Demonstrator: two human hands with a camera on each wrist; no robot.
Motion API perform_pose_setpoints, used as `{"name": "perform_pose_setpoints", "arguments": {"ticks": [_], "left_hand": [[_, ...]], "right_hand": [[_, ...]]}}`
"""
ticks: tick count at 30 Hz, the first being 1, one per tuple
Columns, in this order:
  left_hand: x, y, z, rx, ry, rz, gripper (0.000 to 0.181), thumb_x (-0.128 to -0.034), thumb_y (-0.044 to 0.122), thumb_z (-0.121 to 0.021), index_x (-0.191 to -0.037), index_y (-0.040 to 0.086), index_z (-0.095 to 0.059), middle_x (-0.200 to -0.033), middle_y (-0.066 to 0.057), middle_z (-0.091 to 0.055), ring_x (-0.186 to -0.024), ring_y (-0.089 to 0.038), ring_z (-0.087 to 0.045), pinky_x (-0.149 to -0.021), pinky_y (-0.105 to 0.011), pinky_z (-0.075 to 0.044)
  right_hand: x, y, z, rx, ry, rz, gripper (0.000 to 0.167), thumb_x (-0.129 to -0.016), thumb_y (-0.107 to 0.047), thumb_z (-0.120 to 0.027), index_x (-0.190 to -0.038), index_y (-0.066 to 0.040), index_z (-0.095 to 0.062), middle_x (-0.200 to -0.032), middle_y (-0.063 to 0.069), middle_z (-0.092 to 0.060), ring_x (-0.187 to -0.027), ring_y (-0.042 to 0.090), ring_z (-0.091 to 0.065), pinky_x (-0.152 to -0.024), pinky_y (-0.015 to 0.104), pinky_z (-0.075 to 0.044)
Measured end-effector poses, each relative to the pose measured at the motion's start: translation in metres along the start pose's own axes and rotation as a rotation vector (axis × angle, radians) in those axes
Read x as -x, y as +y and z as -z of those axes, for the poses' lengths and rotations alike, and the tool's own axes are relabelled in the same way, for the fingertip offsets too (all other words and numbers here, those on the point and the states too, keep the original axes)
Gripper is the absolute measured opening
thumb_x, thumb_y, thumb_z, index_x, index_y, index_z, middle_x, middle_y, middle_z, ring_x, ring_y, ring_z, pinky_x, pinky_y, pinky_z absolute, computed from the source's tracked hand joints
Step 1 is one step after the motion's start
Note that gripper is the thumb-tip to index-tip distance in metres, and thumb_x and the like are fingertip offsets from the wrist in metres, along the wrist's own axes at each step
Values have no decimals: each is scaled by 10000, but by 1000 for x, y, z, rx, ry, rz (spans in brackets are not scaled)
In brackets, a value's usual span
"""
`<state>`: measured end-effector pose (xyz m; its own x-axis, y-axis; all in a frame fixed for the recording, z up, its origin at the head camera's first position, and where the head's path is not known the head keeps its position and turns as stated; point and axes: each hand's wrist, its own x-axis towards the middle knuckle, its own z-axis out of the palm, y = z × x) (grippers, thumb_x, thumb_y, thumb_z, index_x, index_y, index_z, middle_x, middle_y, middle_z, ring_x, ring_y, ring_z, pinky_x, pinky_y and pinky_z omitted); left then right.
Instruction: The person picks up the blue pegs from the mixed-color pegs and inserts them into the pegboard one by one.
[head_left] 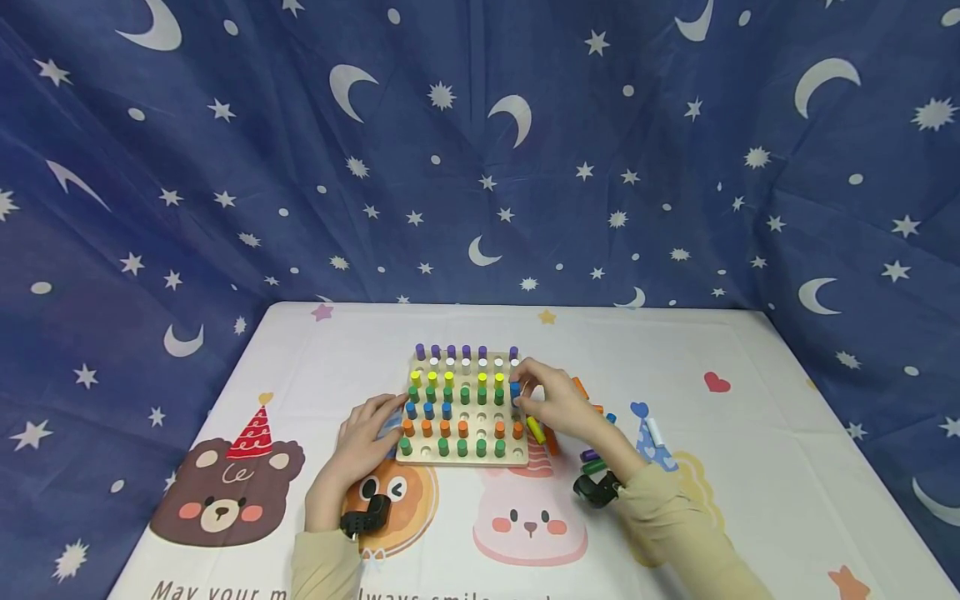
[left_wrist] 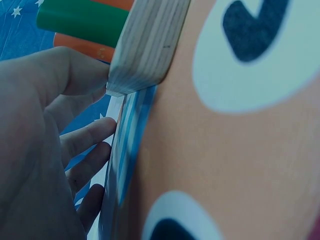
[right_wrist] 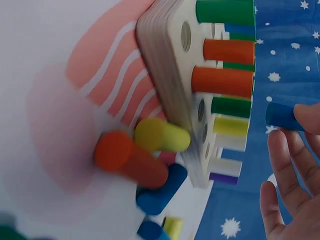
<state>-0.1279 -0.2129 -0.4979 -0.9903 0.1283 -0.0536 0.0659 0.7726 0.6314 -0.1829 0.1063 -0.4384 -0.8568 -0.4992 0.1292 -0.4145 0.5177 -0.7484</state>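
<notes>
A wooden board (head_left: 465, 460) with rows of coloured pegs lies on the table; some of its holes are bare. My right hand (head_left: 558, 404) pinches a blue peg (head_left: 515, 390) over the board's right edge. In the right wrist view the blue peg (right_wrist: 281, 115) is between thumb and fingers of the right hand (right_wrist: 300, 180), apart from the board (right_wrist: 165, 55). My left hand (head_left: 363, 442) rests at the board's left side. In the left wrist view the left hand (left_wrist: 55, 120) touches the board's corner (left_wrist: 145, 50) with thumb and forefinger, its other fingers spread.
Beside the board's right edge lie a yellow peg (head_left: 536, 429) and an orange peg (head_left: 552, 442). Farther right are a white peg (head_left: 655, 432), a green peg (head_left: 594, 467), a purple peg (head_left: 590, 456) and several others. A patterned blue curtain (head_left: 480, 167) hangs behind the table.
</notes>
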Motion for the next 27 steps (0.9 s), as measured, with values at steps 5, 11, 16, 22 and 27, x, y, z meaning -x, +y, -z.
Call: {"name": "perform_pose_setpoints", "arguments": {"ticks": [5, 11, 16, 22, 27], "left_hand": [[-1, 0, -1, -7, 0, -3, 536, -947, 225, -522, -1470, 226, -403, -1501, -102, -363, -1373, -361, -283, -1080, -624, -204], [-1, 0, -1, -4, -6, 7, 538, -947, 225, -521, -1471, 221, -401, -1503, -100, -358, -1379, -358, -274, -1081, -620, -202], [0, 1, 0, 0, -6, 7, 538, -947, 222, -521, -1471, 218, -402, -1502, -104, -358, -1378, -362, -273, -1082, -622, -199], [0, 1, 1, 0, 1, -2, 537, -946, 220, -526, -1469, 218, -406, -1500, -108, -362, -1374, -368, -280, -1075, -624, -204], [0, 0, 1, -4, -4, 4, 541, -943, 222, -528, -1469, 216, -406, -1503, -110, -359, -1379, -373, -277, -1075, -625, -207]], "right_hand": [[-5, -7, -6, -4, -27, 12, 234, -850, -23, -656, -1067, -68, -581, -985, 54, -644, -854, 150, -580, -812, 451, -513], [-10, -15, -12, 27, -57, 21, 218, -857, -35, -662, -1056, -78, -586, -968, 22, -650, -845, 130, -581, -745, 340, -509], [-15, -21, -16, 44, -73, 15, 212, -855, -44, -672, -1045, -86, -591, -927, -11, -649, -832, 110, -571, -730, 294, -498], [-20, -26, -20, 75, -90, 25, 196, -854, -51, -678, -1035, -72, -607, -897, -15, -652, -808, 110, -576, -683, 258, -469], [-24, -27, -25, 110, -104, 37, 184, -853, -62, -677, -1025, -95, -620, -917, -26, -653, -802, 91, -580, -696, 256, -475]]}}
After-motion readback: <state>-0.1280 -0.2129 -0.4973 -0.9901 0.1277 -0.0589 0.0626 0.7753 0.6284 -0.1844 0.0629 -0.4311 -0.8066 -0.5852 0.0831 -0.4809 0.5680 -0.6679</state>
